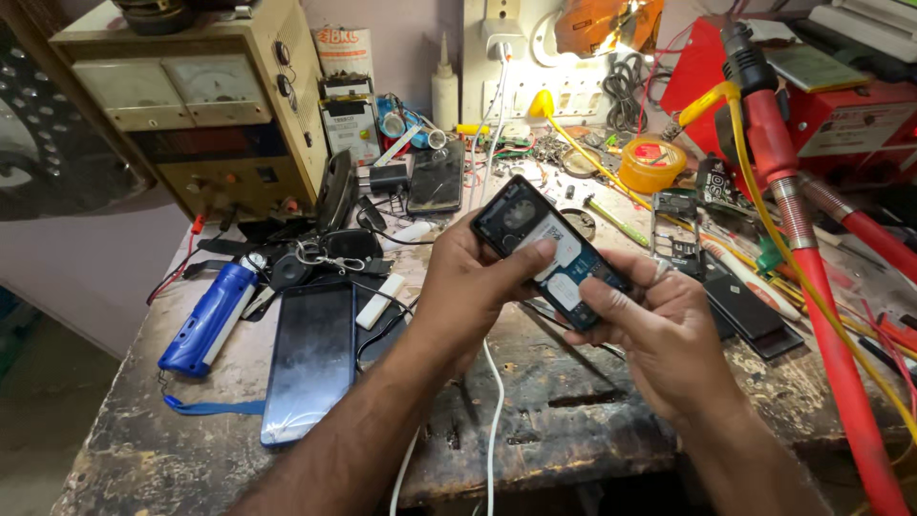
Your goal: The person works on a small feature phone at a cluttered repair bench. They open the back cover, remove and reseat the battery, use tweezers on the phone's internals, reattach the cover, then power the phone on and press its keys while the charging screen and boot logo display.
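Observation:
My left hand [468, 287] grips a small dark phone [535, 229] with its back cover off, my thumb pressing across the open back. My right hand [659, 330] holds the lower end of the same phone, fingers curled under it and the thumb on top. White labels and a round part show inside the open back. The phone is held tilted above the worn workbench [544, 420].
A large smartphone [310, 358] lies face up at left beside a blue torch [210, 320]. A beige power supply [201, 105] stands at the back left. A red hose stand [812, 258], yellow tape roll [652, 164], loose phone parts and cables crowd the right and back. A white cable [494, 420] runs off the front edge.

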Available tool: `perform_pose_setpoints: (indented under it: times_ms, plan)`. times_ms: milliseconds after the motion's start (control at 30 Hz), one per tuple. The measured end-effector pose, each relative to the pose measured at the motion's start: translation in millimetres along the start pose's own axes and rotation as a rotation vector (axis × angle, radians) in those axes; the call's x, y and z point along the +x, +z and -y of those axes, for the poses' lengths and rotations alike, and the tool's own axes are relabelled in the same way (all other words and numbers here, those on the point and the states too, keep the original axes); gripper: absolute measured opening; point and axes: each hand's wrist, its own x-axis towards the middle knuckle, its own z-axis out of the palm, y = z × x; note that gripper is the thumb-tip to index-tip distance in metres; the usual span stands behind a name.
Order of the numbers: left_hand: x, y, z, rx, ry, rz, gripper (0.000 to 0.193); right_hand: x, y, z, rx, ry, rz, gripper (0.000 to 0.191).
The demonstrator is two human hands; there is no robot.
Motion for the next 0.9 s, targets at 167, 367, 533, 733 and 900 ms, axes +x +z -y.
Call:
perform_pose_setpoints:
  times_ms: [167, 367, 533, 733, 900]
  plan:
    - [0.9, -3.0, -0.5, 0.028, -0.055, 0.001, 0.023, -2.4, 4.6, 3.8, -0.075, 0.003, -0.002, 0.035]
    - [-1.2, -4.5, 4.3, -0.006, -0.06, 0.046, 0.022, -5.2, 9.8, 5.5, -0.093, 0.03, -0.018, 0.031]
    - [-1.6, -5.6, 4.0, -0.065, -0.091, 0.064, 0.021, -6.4, 7.8, 4.5, -0.042, 0.05, -0.04, 0.026]
    - [-3.7, 0.6, 0.4, -0.019, -0.074, 0.023, 0.026, -7.9, 8.7, 5.0, -0.13, -0.01, -0.069, 0.023]
    - [-2.7, -5.5, -14.0, 0.068, -0.211, 0.035, 0.032, -12.2, -3.7, 14.6, -0.279, 0.134, -0.075, 0.026]
